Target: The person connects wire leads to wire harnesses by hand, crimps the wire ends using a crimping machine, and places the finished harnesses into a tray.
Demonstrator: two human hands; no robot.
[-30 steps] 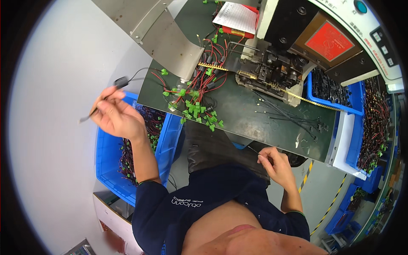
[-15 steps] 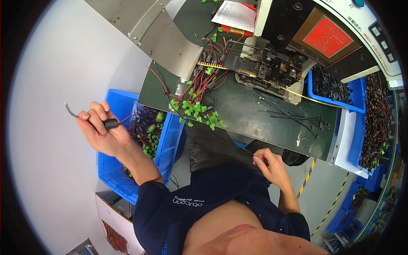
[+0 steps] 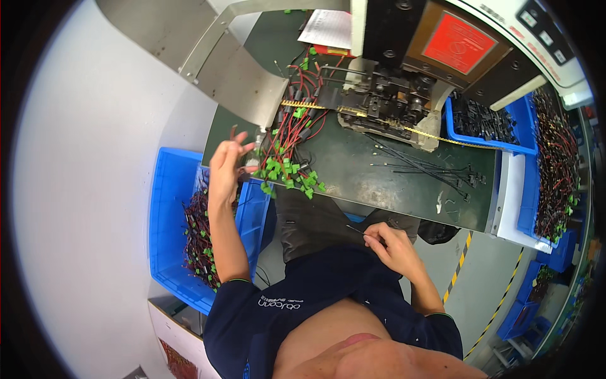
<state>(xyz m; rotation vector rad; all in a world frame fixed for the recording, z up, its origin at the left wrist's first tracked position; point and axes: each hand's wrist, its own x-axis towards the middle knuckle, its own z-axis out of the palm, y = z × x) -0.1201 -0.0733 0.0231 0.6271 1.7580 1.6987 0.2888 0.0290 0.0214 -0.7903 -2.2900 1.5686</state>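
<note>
My left hand [image 3: 228, 165] is at the left edge of the green worktable [image 3: 372, 174], fingers apart, and I see nothing held in it. Just right of its fingertips lies a heap of red and black wire leads [image 3: 302, 129] with black cylindrical sleeves and green connectors [image 3: 284, 169]. Over my lap, my right hand [image 3: 392, 247] pinches a thin dark wire [image 3: 355, 228], whose tip points left. The far end of that wire is hidden by the fingers. Several black wires with black plugs [image 3: 435, 174] lie on the table's right part.
A terminal crimping machine [image 3: 394, 101] stands at the back, fed by a gold terminal strip [image 3: 435, 138]. A curved metal guard [image 3: 252, 88] hangs above the leads. Blue bins stand left [image 3: 173, 265] and right [image 3: 464, 136], holding wires. A paper sheet [image 3: 325, 28] lies behind.
My left hand has swung right from beyond the blue bin to the table's lead heap; the wire with the black sleeve is gone from it. My right hand still holds its wire, slightly further left.
</note>
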